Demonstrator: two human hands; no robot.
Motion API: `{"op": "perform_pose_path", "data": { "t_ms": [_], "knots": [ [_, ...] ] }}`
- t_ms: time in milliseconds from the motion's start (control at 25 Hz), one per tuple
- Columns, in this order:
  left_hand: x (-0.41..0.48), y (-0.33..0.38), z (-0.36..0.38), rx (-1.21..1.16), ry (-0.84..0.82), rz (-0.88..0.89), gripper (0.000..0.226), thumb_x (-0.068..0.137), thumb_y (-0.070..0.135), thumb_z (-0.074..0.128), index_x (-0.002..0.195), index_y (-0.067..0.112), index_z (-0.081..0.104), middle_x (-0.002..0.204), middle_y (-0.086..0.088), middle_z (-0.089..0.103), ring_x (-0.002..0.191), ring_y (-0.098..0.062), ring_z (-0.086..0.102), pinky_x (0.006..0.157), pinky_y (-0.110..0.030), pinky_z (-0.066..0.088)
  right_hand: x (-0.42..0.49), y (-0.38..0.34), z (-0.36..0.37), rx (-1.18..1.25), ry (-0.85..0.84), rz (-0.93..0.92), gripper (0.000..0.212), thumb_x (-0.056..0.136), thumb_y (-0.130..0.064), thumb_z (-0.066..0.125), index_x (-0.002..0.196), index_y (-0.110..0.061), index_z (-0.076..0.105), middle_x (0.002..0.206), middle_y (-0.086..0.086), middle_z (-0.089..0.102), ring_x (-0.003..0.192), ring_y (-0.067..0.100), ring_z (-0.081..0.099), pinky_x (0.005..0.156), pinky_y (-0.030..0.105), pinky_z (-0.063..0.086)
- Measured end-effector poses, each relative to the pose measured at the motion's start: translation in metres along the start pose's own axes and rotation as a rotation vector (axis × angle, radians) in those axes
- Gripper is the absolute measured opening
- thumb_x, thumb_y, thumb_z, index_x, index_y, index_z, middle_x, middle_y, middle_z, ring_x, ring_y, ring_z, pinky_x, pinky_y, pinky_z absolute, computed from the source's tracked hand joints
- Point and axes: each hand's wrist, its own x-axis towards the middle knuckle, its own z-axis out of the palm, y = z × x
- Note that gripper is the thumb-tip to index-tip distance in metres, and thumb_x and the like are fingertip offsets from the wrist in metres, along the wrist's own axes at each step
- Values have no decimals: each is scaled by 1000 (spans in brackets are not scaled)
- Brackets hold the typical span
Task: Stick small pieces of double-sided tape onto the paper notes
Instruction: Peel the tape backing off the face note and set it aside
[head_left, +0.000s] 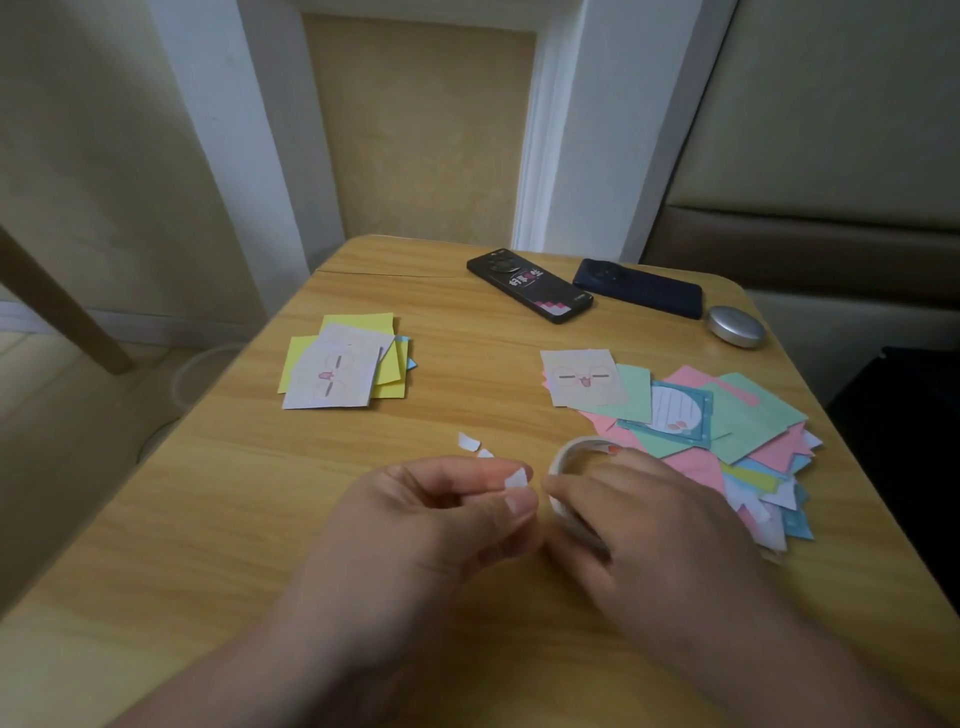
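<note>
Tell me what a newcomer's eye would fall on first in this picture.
The two hands at the near middle of the table: the left hand pinches a small white tape piece, and the right hand holds the tape roll. Next come the bright spread of coloured notes on the right and a smaller pile on the left.

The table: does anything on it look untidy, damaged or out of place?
The right pile of notes is spilled loosely toward the edge of the table, unlike the neater left stack. Two white scraps lie loose on the bare wood.
</note>
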Motion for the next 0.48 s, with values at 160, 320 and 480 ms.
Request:
{"op": "perform_pose_path", "data": {
  "t_ms": [160, 320, 480],
  "knots": [
    [5, 2, 0, -43, -35, -8, 13, 66, 5, 75, 78, 3, 80, 83, -17, 72, 74, -24, 66, 77, -35, 58, -3, 1, -5, 236, 75, 70, 15, 90, -43, 57, 86, -33, 68, 79, -22, 58, 78, 3, 49, 63, 20, 44],
    [1, 0, 3, -52, -209, -20, 43, 40, -2, 76, 82, 3, 81, 88, -16, 76, 78, -23, 74, 67, -34, 57, -10, -10, -28, 685, 304, 229, 6, 81, -26, 70, 77, -29, 73, 71, -14, 68, 65, 10, 64, 53, 22, 49],
    [0, -16, 0, -117, -438, 12, 67, 34, 22, 74, 98, 3, 79, 109, -19, 73, 94, -23, 71, 69, -34, 58, -20, -23, -41, 1007, 270, 295, 8, 80, -18, 78, 75, -24, 74, 64, -1, 71, 53, 14, 66, 50, 29, 54]
  ]
}}
